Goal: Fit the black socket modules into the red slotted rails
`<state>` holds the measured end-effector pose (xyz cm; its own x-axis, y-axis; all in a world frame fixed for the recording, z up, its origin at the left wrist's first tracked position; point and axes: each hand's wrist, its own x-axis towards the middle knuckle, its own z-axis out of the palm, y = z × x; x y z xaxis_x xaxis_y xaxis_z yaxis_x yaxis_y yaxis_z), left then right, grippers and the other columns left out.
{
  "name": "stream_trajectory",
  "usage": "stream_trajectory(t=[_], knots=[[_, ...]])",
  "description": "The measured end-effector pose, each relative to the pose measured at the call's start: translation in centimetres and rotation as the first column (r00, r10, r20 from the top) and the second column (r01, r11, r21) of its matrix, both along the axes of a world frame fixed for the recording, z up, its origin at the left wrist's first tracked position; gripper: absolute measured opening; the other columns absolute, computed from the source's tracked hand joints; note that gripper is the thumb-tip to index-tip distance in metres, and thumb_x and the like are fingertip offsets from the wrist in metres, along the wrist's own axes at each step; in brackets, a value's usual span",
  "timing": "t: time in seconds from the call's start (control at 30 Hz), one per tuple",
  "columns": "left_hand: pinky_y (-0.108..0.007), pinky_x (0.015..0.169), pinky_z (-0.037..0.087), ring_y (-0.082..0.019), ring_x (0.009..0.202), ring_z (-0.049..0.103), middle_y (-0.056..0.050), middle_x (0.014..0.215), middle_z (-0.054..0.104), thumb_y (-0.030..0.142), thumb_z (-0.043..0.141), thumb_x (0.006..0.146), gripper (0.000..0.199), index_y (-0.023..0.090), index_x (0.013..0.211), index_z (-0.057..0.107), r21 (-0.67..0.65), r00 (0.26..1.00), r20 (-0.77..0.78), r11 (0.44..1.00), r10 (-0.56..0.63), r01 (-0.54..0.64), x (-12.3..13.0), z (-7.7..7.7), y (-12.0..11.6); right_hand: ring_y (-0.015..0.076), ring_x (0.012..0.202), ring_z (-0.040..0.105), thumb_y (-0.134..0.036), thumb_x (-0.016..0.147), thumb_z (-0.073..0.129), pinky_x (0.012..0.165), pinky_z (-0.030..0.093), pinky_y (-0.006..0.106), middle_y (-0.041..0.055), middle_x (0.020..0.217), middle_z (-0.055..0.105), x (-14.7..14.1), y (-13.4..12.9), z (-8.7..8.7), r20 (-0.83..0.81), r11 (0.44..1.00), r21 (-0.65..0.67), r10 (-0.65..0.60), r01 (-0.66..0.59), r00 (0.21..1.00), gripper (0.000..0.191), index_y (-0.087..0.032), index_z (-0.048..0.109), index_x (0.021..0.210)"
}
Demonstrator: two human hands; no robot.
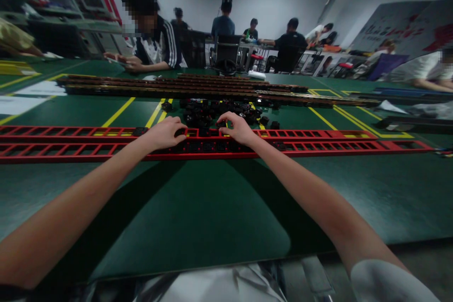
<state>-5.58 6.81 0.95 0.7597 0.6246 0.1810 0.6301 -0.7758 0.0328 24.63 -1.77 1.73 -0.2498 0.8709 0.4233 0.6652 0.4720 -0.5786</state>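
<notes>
Two long red slotted frames (71, 157) lie side by side across the green table, with small black parts (208, 146) seated in their middle slots. My left hand (167, 133) rests at the rear frame, its thumb and fingers curled with a gap between them; nothing shows in it. My right hand (236, 128) is closed at the rear frame, fingertips together on a small black piece (222, 124). Behind the frames, between and beyond both hands, lies a pile of loose black parts (201, 112).
Long brown strips (159, 87) are stacked across the table behind the pile. White sheets (21, 104) lie at the left. Dark bars (414, 123) and clear plastic (433, 109) are at the right. A person (152, 33) sits across the table, with others farther back.
</notes>
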Motion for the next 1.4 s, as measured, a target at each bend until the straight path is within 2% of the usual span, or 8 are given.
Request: stream_trajectory(t=[0.13, 0.3, 0.5, 0.63, 0.83, 1.03, 1.27, 1.4], knots=[[-0.043, 0.096, 0.049, -0.027, 0.098, 0.060, -0.011, 0.103, 0.063, 0.049, 0.047, 0.094, 0.045, 0.019, 0.112, 0.076, 0.009, 1.000, 0.012, 1.000, -0.013, 0.013, 0.1, 0.2, -0.4, 0.0203, 0.098, 0.062, -0.021, 0.080, 0.073, 0.093, 0.049, 0.036, 0.0049, 0.102, 0.068, -0.5, -0.1, -0.6, -0.024, 0.997, 0.025, -0.078, 0.078, 0.997, 0.019, -0.021, 0.056, 0.088], [-0.043, 0.093, 0.049, -0.028, 0.097, 0.061, -0.012, 0.101, 0.063, 0.050, 0.046, 0.095, 0.047, 0.017, 0.109, 0.076, 0.012, 1.000, 0.017, 1.000, 0.012, -0.012, 0.4, 0.4, -0.6, 0.0197, 0.095, 0.063, -0.022, 0.080, 0.073, 0.086, 0.050, 0.034, 0.0055, 0.099, 0.067, -0.1, 0.4, -1.2, -0.065, 0.997, -0.042, -0.064, 0.061, 0.996, 0.020, -0.020, 0.053, 0.078], [-0.038, 0.099, 0.050, -0.025, 0.104, 0.064, -0.011, 0.110, 0.068, 0.050, 0.044, 0.096, 0.050, 0.017, 0.120, 0.073, -0.119, 0.993, 0.117, 0.993, 0.017, -0.003, -0.1, 0.4, 1.6, 0.0175, 0.090, 0.061, -0.019, 0.081, 0.074, 0.083, 0.050, 0.032, 0.0054, 0.099, 0.065, -0.3, 0.8, -1.5, 0.039, 0.999, -0.027, -0.031, 0.032, 0.999, 0.021, -0.019, 0.054, 0.074], [-0.041, 0.109, 0.048, -0.027, 0.116, 0.062, -0.015, 0.126, 0.063, 0.047, 0.051, 0.093, 0.054, 0.012, 0.131, 0.067, -0.109, 0.979, 0.189, 0.992, 0.079, -0.059, 0.5, -0.3, 3.2, 0.0184, 0.091, 0.061, -0.019, 0.084, 0.074, 0.087, 0.049, 0.034, 0.0052, 0.101, 0.067, -0.6, 0.8, -1.4, 0.183, 1.000, 0.010, -0.003, 0.001, 0.983, 0.013, -0.019, 0.061, 0.087], [-0.049, 0.119, 0.041, -0.032, 0.132, 0.056, -0.018, 0.139, 0.059, 0.042, 0.052, 0.093, 0.053, 0.012, 0.136, 0.062, -0.143, 0.982, 0.154, 0.985, 0.113, -0.091, 3.2, -1.3, 3.7, 0.0221, 0.107, 0.063, -0.017, 0.091, 0.069, 0.100, 0.049, 0.038, 0.0095, 0.114, 0.070, -0.9, 0.8, -1.4, 0.329, 0.997, 0.008, 0.069, -0.076, 0.942, 0.020, -0.018, 0.069, 0.111], [-0.044, 0.115, 0.046, -0.028, 0.126, 0.061, -0.013, 0.131, 0.067, 0.035, 0.055, 0.090, 0.039, 0.017, 0.122, 0.068, -0.151, 0.972, 0.214, 0.986, 0.100, -0.068, 3.5, -1.5, 4.3, 0.0250, 0.112, 0.063, -0.018, 0.094, 0.067, 0.106, 0.048, 0.042, 0.0126, 0.116, 0.073, -0.8, 1.2, -1.5, 0.388, 0.995, -0.004, 0.094, -0.100, 0.917, 0.018, -0.015, 0.075, 0.109], [-0.041, 0.097, 0.053, -0.027, 0.103, 0.067, -0.011, 0.110, 0.073, 0.035, 0.062, 0.085, 0.029, 0.018, 0.107, 0.071, -0.160, 0.952, 0.256, 0.979, 0.167, -0.128, 3.4, -1.4, 4.3, 0.0242, 0.114, 0.065, -0.022, 0.097, 0.063, 0.108, 0.047, 0.045, 0.0104, 0.120, 0.074, -0.8, 0.7, -1.1, 0.362, 0.994, -0.003, 0.099, -0.105, 0.927, 0.019, -0.018, 0.079, 0.108], [-0.036, 0.087, 0.055, -0.022, 0.090, 0.065, -0.009, 0.107, 0.070, 0.036, 0.068, 0.082, 0.040, 0.017, 0.118, 0.067, -0.159, 0.912, 0.378, 0.982, 0.158, -0.104, 3.7, -1.0, 3.6, 0.0237, 0.115, 0.067, -0.019, 0.096, 0.064, 0.107, 0.049, 0.042, 0.0103, 0.125, 0.074, -0.8, 0.9, -1.1, 0.347, 0.996, -0.035, 0.085, -0.078, 0.934, 0.019, -0.019, 0.080, 0.106]])
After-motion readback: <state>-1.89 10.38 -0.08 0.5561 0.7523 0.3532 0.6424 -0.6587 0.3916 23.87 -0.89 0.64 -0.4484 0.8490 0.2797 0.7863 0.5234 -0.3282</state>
